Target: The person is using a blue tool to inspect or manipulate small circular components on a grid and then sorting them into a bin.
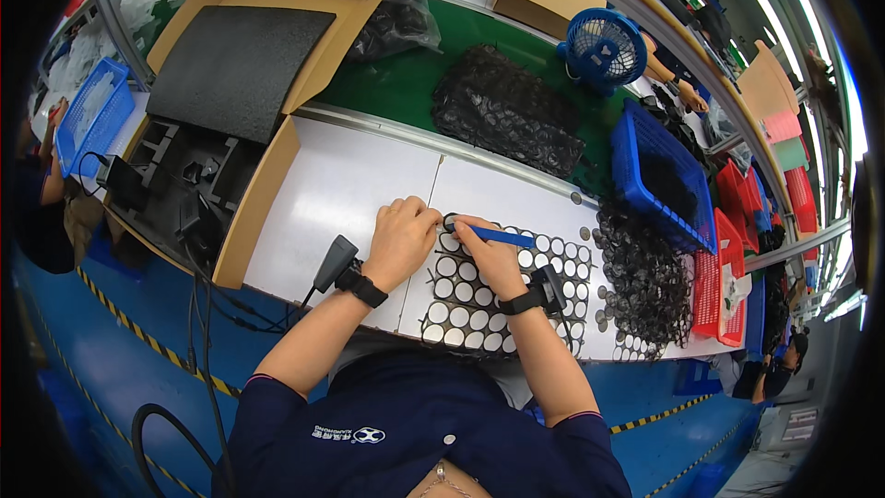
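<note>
My left hand (402,238) is closed, with its fingertips at a small dark-rimmed round piece (450,221) at the far left corner of a group of discs. My right hand (493,258) grips a slim blue stick-like tool (503,237), whose near end meets the same piece. What the tool's tip does there is too small to tell. Below both hands lie rows of white discs with dark rims (479,319) on the white table (323,194). Each wrist wears a black strap with a small device; the left device (336,261) stands out over the table edge.
To the left, an open cardboard box (258,212) holds black foam. Right of the discs spreads a pile of black ring-like parts (641,277), by a blue basket (659,175) and a red basket (719,286). Beyond are a black bagged bundle (502,106) and a blue fan (605,48).
</note>
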The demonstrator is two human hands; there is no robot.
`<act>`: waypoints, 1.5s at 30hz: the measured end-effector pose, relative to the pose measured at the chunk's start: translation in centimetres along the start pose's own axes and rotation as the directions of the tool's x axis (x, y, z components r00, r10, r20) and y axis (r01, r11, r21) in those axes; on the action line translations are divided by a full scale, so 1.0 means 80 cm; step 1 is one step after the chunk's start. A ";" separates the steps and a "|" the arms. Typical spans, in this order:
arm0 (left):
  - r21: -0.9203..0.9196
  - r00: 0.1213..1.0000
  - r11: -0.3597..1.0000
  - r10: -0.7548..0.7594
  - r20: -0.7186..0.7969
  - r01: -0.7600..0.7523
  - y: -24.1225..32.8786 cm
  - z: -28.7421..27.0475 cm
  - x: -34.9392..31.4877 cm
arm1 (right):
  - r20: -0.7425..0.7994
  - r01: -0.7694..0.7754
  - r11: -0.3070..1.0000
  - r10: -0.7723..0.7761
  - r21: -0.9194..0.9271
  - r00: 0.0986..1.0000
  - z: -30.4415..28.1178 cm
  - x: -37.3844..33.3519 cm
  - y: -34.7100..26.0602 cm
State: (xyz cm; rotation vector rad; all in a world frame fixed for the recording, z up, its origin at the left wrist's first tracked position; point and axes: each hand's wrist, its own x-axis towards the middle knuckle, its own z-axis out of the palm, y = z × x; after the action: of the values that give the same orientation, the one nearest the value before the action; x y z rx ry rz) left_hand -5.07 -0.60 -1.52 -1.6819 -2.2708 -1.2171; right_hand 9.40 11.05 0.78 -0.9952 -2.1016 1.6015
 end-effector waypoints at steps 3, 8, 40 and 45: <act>0.005 1.000 1.000 -0.009 -0.011 0.010 0.001 0.002 0.000 | 0.001 0.015 1.000 -0.015 0.001 1.000 0.001 -0.002 0.000; -0.002 1.000 1.000 -0.016 -0.022 0.016 0.001 0.000 0.000 | 0.005 0.017 1.000 -0.017 -0.025 1.000 0.003 -0.003 -0.009; -0.053 0.987 0.986 -0.154 0.044 0.156 -0.002 0.011 0.011 | -0.041 0.024 0.997 -0.021 0.072 0.999 0.011 -0.004 -0.003; -0.050 0.987 0.986 -0.157 0.046 0.159 0.000 0.012 0.013 | -0.093 0.090 0.995 -0.086 0.034 0.992 0.015 -0.002 0.006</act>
State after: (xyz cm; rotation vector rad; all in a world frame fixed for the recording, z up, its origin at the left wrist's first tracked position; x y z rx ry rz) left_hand -5.09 0.77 -1.65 -1.5843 -2.4591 -1.2964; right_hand 8.94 10.12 -0.07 -0.9318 -2.0175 1.5185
